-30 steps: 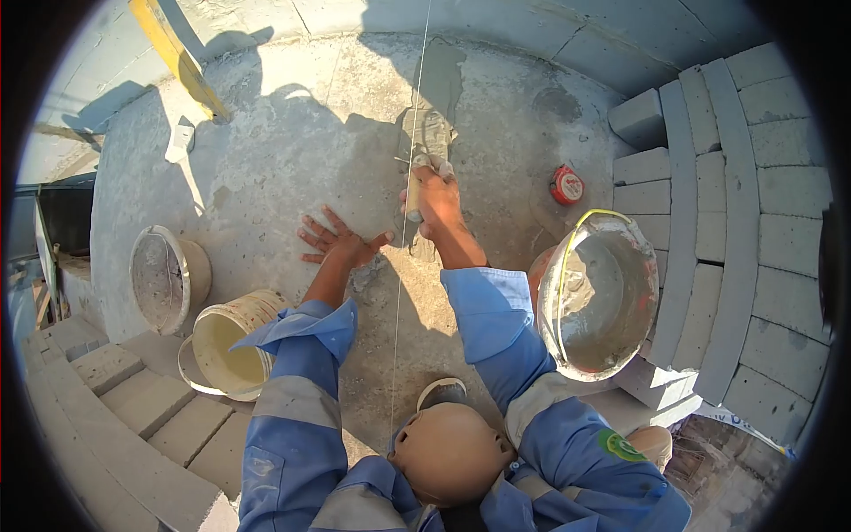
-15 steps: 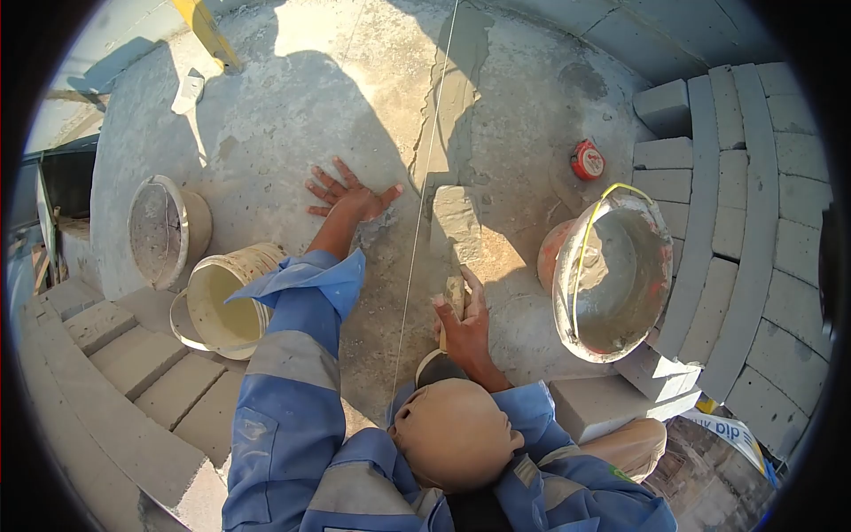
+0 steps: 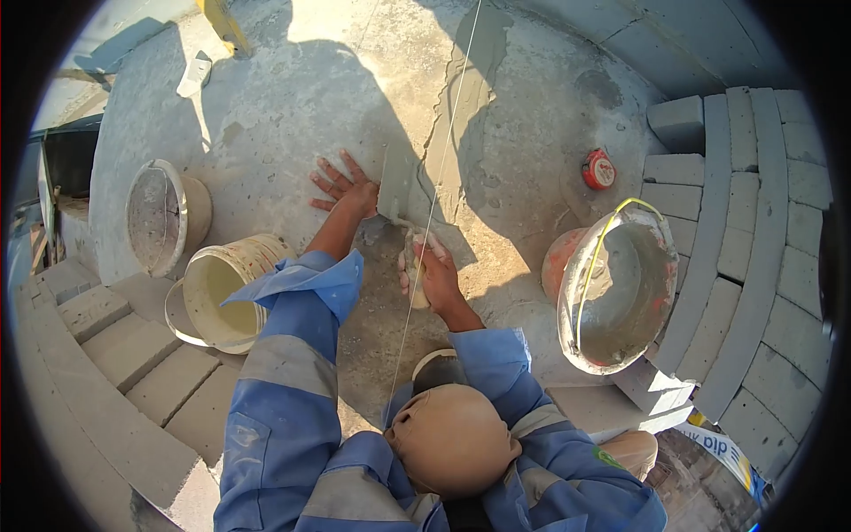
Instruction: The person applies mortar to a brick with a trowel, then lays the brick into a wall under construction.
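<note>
Your left hand (image 3: pixel 352 194) is splayed flat, left of the wet grey mortar strip (image 3: pixel 456 155); right hand (image 3: pixel 435 273) grips grey metal trowel (image 3: pixel 399 181).

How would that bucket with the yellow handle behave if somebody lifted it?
The bucket would probably feel heavy for its size, since wet-looking grey mix sits inside. That mix might slosh or shift if it tipped. The thin, curved handle looks likely to swing, so the load could sway.
</note>
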### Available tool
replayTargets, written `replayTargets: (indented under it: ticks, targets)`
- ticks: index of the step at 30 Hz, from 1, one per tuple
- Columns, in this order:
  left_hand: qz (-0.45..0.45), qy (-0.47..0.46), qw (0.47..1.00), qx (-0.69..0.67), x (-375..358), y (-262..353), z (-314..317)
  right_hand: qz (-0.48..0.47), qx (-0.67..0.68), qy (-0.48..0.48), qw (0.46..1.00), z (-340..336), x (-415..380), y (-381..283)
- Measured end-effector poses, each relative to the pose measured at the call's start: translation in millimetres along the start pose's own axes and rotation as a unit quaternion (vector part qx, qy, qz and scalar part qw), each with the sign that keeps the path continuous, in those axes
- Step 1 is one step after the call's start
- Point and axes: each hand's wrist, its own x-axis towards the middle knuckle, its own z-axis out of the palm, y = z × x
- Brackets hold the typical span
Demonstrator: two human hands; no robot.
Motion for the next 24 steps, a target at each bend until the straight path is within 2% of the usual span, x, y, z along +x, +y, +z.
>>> replayTargets:
  ticks: [4, 7, 13, 15, 18, 20, 22, 24]
  targets:
    - [-0.009, 0.001, 1.000, 0.017, -8.4, 7.5, -2.5, -0.003, -0.006, 0.006, 1.000, -2.1, 1.0, 0.4]
    - [-0.020, -0.003, 0.999, 0.033, -13.3, 11.1, -10.4, -0.026, 0.048, 0.053, 0.997, -6.3, -8.6, 2.2]
    - [-0.019, -0.006, 1.000, 0.018, -12.9, 11.8, -9.2, -0.039, 0.100, 0.003, 0.994, -23.6, -49.2, 10.0]
    - [-0.010, -0.013, 1.000, 0.020, -14.1, 10.1, -5.7, 0.021, 0.185, -0.035, 0.982, -31.7, -50.8, 11.0]
    - [-0.012, 0.010, 1.000, 0.021, -8.2, 11.4, -10.0, -0.005, 0.156, -0.066, 0.986, -32.4, -59.5, 12.3]
    - [-0.009, -0.012, 1.000, 0.024, -15.2, 11.1, -10.2, -0.011, 0.158, -0.061, 0.985, -29.7, -63.9, 17.4]
    - [-0.010, -0.017, 1.000, 0.025, -18.4, 9.9, -7.5, 0.033, 0.081, 0.024, 0.996, -29.1, -56.2, 17.0]
    - [-0.013, -0.005, 1.000, 0.020, -10.0, 16.7, -16.6, 0.018, 0.033, 0.012, 0.999, -25.8, -55.7, 10.5]
